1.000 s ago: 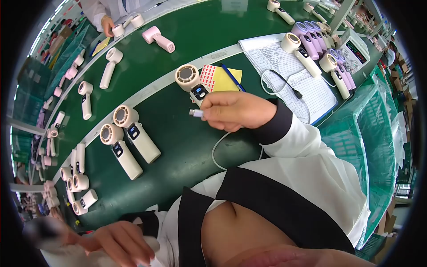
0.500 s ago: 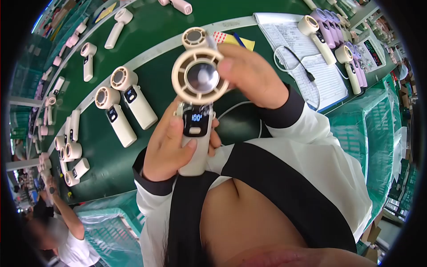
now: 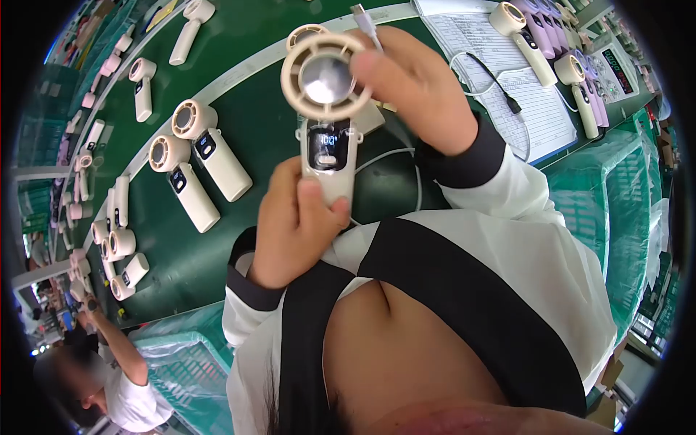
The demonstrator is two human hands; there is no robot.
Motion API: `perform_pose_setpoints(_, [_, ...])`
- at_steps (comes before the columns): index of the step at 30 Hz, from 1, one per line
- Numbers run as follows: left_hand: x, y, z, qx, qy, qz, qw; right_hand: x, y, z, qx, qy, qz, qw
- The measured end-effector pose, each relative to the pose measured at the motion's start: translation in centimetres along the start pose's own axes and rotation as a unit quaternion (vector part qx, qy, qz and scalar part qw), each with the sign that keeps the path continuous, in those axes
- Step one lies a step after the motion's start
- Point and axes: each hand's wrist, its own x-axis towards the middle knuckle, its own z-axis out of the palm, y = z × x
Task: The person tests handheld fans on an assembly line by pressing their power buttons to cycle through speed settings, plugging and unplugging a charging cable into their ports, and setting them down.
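Left hand (image 3: 290, 225) grips handheld fan (image 3: 328, 112) low on its handle above green bench (image 3: 174, 279), presumably leaving display (image 3: 328, 148) (100) readable. Right hand (image 3: 417, 87), holding white plug (image 3: 365, 24), apparently steadies fan's rim.

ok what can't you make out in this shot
In the head view:
- Left hand: some fingers hidden behind the held fan.
- Right hand: thumb blurred at the held fan's rim.
- White cable: part hidden by the right hand.
- Fan behind: much of it covered by the held fan.
- Papers: writing too small to read.
- Meter: digits too small to read surely.
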Motion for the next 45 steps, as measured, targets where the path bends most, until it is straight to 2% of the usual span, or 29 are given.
perform_pose_setpoints(4, [0.3, -1.0, 1.1, -0.177, -0.127, 0.126, 0.968, -0.4, 0.4, 1.0, -0.208, -0.007, -0.045, 0.977])
perform_pose_setpoints(5, [0.4, -0.9, 1.1, -0.177, -0.126, 0.123, 0.968, -0.3, 0.3, 0.8, -0.207, -0.010, -0.042, 0.977])
perform_pose_setpoints(7, [0.6, -0.3, 0.8, -0.352, -0.078, 0.015, 0.932, 0.0, -0.1, -0.4, -0.238, -0.018, -0.067, 0.969])
perform_pose_setpoints(9, [0.7, 0.1, 0.8, -0.515, -0.021, -0.093, 0.852, 0.1, -0.6, -1.4, -0.270, -0.030, -0.088, 0.958])
perform_pose_setpoints(10, [0.7, -0.1, 0.8, -0.516, -0.014, -0.097, 0.851, 0.0, -0.8, -1.6, -0.269, -0.037, -0.084, 0.959])
perform_pose_setpoints(12, [0.8, -1.0, 0.4, -0.523, -0.036, -0.061, 0.849, -0.3, -1.4, -1.7, -0.315, -0.193, -0.045, 0.928])
perform_pose_setpoints(14, [0.7, -1.5, 0.1, -0.529, -0.062, -0.023, 0.846, -0.7, -1.5, -1.7, -0.352, -0.340, -0.009, 0.872])
perform_pose_setpoints(19, [0.2, -0.9, 0.4, -0.489, -0.023, -0.022, 0.872, -0.6, -1.2, -0.4, -0.281, -0.350, 0.095, 0.888])
perform_pose_setpoints(23, [0.0, -1.0, 0.6, -0.487, -0.016, 0.006, 0.873, -0.5, 0.1, -0.1, -0.201, -0.346, 0.099, 0.911])
perform_pose_setpoints(25, [0.2, -0.9, 0.7, -0.487, -0.013, 0.021, 0.873, -0.4, 0.2, -0.1, -0.179, -0.344, 0.097, 0.917])
perform_pose_setpoints(35, [-0.1, -1.3, 0.6, -0.453, -0.018, 0.026, 0.891, -0.9, -0.4, 0.5, -0.252, -0.305, 0.061, 0.916])
perform_pose_setpoints(39, [-0.2, -1.0, 0.4, -0.471, -0.035, 0.001, 0.882, -0.7, -0.2, 0.6, -0.237, -0.297, 0.032, 0.924])
perform_pose_setpoints(45, [-0.3, -1.0, 0.5, -0.496, -0.026, 0.017, 0.868, -1.2, 0.5, 1.0, -0.217, -0.284, 0.004, 0.934])
